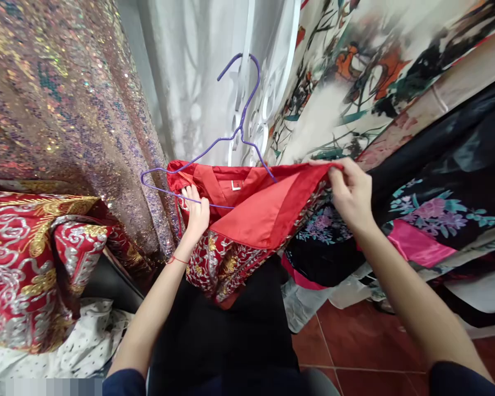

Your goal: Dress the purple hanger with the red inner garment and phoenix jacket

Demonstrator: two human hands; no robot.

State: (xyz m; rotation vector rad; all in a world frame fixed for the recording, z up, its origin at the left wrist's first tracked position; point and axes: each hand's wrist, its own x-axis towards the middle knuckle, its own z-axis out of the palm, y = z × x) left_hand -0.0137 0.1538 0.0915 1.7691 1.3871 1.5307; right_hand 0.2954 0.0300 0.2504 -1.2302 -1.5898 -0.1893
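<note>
The left hand (pixel 196 212) is gripping the red garment (pixel 247 212) at its neck area, fingers (pixel 190 192) curled over the fabric edge and touching the lower wire of the purple hanger (pixel 214 159). The right hand (pixel 348 192) is pinching the garment's upper right edge, thumb and forefinger closed tight on the cloth, and is pulling it out level w/ the neckline. The hanger is sitting partly inside the garment: left shoulder wire is sticking out past the fabric on the left, right shoulder wire is running under the red lining, hook is pointing up in front of the white curtain (pixel 198 82). The garment is hanging betw. both hands, approx. centre of view; plain red lining is facing the camera, and embroidered red-gold-silver outer cloth is showing below it. A thin red cord is circling the left wrist. Sequin fabric (pixel 66 110) is hanging to the left, a red and gold brocade piece (pixel 28 258) is lying below it, w/ white dotted cloth (pixel 78 346) underneath. Painted floral fabric (pixel 375 71) and black floral fabric (pixel 437 198) are hanging to the right. Red floor tiles (pixel 355 352) are showing lower right.
</note>
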